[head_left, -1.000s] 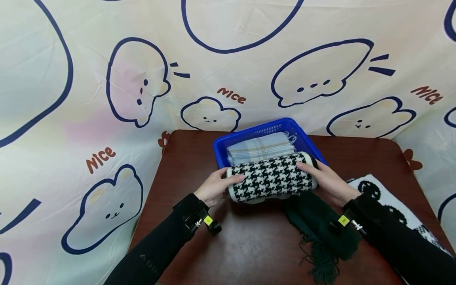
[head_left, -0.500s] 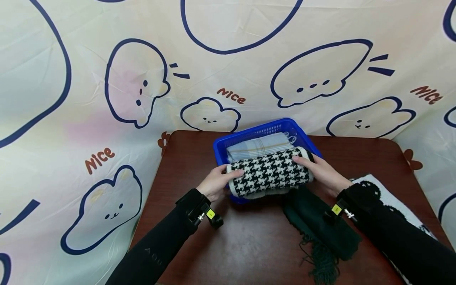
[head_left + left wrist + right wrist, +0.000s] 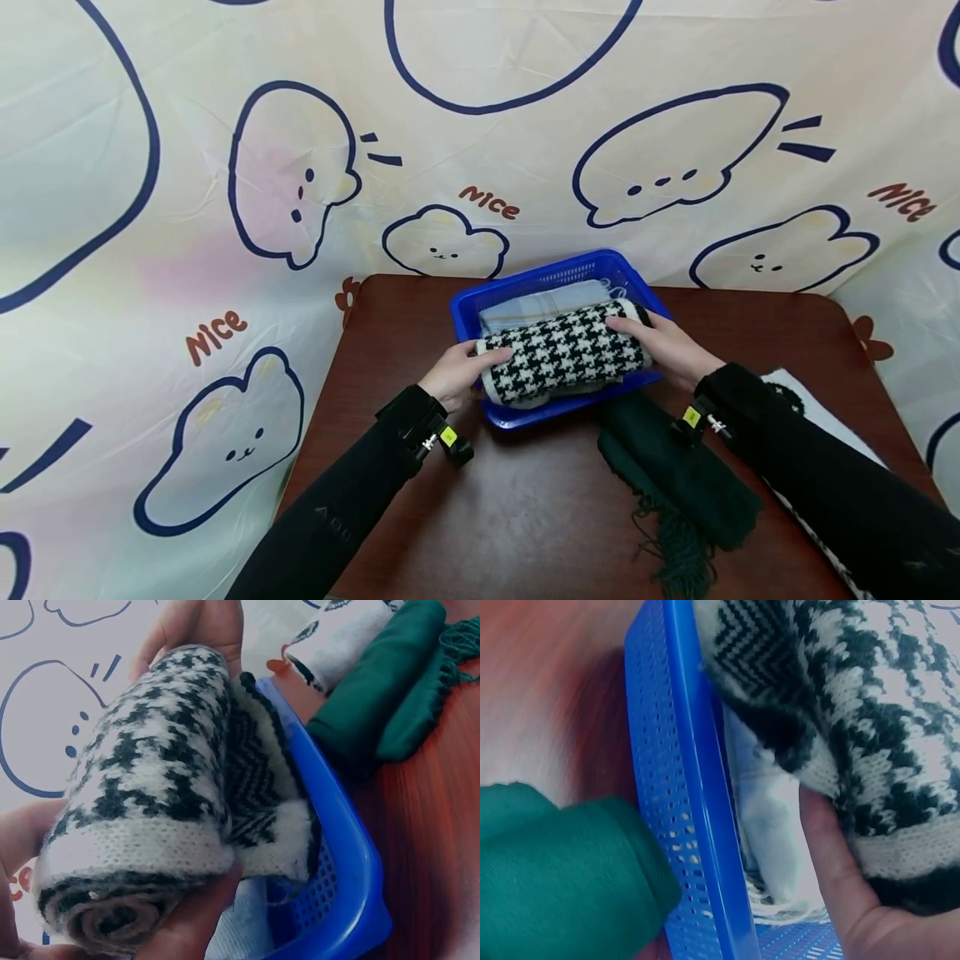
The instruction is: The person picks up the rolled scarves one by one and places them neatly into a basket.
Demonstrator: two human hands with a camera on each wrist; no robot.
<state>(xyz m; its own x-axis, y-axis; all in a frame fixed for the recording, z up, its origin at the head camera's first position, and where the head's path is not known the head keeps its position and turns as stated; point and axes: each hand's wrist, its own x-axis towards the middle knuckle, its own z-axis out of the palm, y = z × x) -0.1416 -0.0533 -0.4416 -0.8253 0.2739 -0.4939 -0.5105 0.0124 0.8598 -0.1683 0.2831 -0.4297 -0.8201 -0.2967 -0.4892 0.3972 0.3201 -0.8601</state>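
Note:
A rolled black-and-white houndstooth scarf (image 3: 566,354) is held level between both hands, over the front part of the blue plastic basket (image 3: 517,418). My left hand (image 3: 456,373) grips its left end, thumb on top and fingers underneath. At the other end my right hand (image 3: 675,348) grips it the same way. The left wrist view shows the spiral end of the roll and a loose zigzag-patterned flap (image 3: 262,780) hanging beside it. Behind the roll, a folded light blue scarf (image 3: 536,307) with fringe lies in the basket, partly hidden.
A dark green fringed scarf (image 3: 678,475) lies folded on the brown table (image 3: 517,517), in front of the basket and to the right. Farther right is a white scarf with black patterns (image 3: 821,417), partly under my right forearm. A printed cloth backdrop (image 3: 525,150) hangs behind the table.
Both hands have carried the rolled scarf a little away from me, farther over the basket, so the basket's front rim now shows. The green and light blue scarves have not moved.

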